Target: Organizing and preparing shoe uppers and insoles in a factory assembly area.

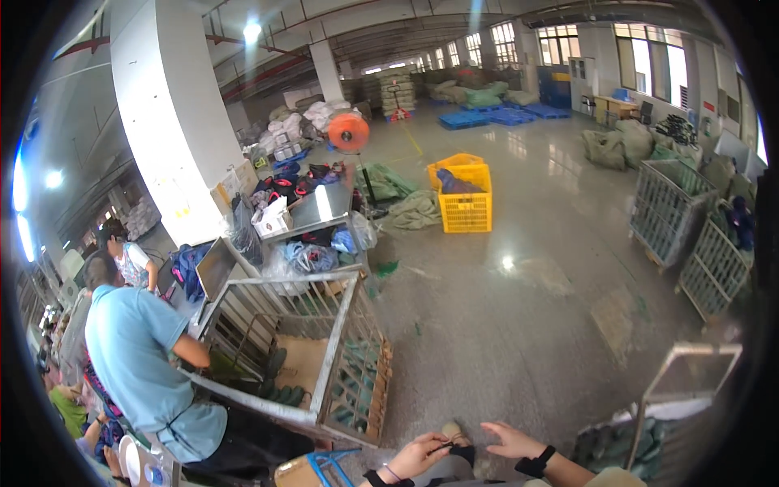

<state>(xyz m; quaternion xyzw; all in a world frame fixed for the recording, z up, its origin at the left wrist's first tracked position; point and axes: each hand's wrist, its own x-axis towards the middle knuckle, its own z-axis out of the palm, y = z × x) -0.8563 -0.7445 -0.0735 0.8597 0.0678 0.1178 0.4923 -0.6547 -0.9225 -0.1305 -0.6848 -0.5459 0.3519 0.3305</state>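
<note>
At the lower edge, my left hand (415,456) is closed, its fingers pinched near a small dark strip that I cannot make out. Just to its right, my right hand (513,442) is open, fingers stretched out and holding nothing. Each wrist has a dark band. Between and slightly beyond the hands shows my beige shoe (452,432), below my grey trouser leg (454,467). Left of my left hand is a small stool (312,469) with a blue frame and a wooden seat.
A metal cage cart (337,357) holding green shoe-like items stands left, beside a person in a light-blue shirt (138,341). Yellow crates (466,213) stand on the floor ahead. Wire carts (669,211) and a framed cart (698,349) line the right. An orange fan (348,131) stands beyond.
</note>
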